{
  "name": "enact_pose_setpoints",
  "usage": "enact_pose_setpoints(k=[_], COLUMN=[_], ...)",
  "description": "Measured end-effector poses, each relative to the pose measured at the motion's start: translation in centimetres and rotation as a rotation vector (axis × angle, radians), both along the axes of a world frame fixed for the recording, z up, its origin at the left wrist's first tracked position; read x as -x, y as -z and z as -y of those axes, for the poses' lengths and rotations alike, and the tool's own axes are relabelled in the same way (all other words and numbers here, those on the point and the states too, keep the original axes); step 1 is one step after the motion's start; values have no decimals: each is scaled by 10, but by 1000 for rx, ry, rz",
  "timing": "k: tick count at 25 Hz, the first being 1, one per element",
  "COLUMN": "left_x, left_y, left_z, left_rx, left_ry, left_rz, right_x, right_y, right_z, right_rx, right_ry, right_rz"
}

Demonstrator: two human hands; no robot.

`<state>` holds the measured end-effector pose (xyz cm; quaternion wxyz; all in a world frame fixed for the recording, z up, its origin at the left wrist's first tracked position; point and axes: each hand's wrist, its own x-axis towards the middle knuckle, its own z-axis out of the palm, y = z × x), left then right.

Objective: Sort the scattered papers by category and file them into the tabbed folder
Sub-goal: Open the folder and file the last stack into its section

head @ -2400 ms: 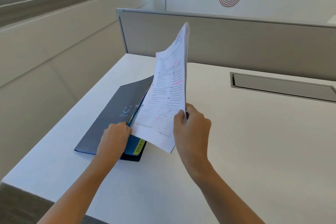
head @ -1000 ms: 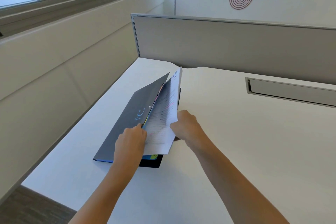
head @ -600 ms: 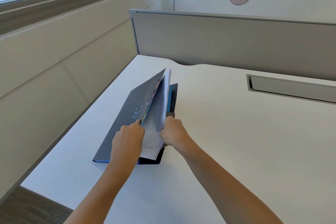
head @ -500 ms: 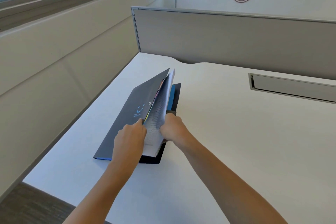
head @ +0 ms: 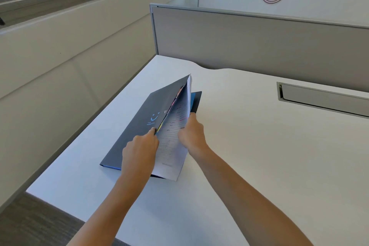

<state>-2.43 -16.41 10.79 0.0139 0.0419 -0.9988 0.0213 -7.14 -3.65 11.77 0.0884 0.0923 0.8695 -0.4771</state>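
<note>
On the white desk (head: 259,146), left hand (head: 139,150) grips the folder (head: 137,120), right hand (head: 191,134) pinches papers (head: 172,148) whose print is unreadable.

Office – desk (head: 259,146), partition screen (head: 259,42), cable tray (head: 323,100)

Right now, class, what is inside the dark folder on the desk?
Printed papers stand in the folder, coloured tab edges beside them. The left hand holds the cover open; the right hand grips the papers. Whatever lies behind them is covered.
</note>
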Motion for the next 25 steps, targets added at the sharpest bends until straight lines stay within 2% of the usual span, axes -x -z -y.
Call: enact_pose_setpoints(k=[2, 5, 9, 12, 14, 16, 17, 20, 23, 25], left_x=[-2, -8, -11, -10, -10, -12, -11, -4, -7, -13], left_y=[-2, -2, 2, 7, 9, 11, 13, 21, 36, 41], left_z=[0, -4, -11, -7, -5, -9, -10, -10, -12, -16], left_rx=[26, 14, -40, -43, -72, -67, -75, -125, -99, -101], left_ry=[35, 30, -23, -17, -21, -5, -15, -87, -113, -102], left_rz=[19, 10, -28, -18, -16, -10, -5, -29, -37, -16], right_x=[9, 18, 24, 31, 28, 22, 19, 13, 6, 3], right_y=[0, 14, 31, 33, 31, 32, 34, 44, 57, 60], right_z=[-2, 9, 31, 36, 37, 37, 36, 28, 16, 5], right_rx=[8, 125, 274, 275, -10, -338, -435, -554, -700, -827], right_ry=[-27, -13, 13, 9, -84, -166, -192, -192, -43, -11], right_rz=[40, 92, 260, 280, 187, 11, -61, -183, -400, -434])
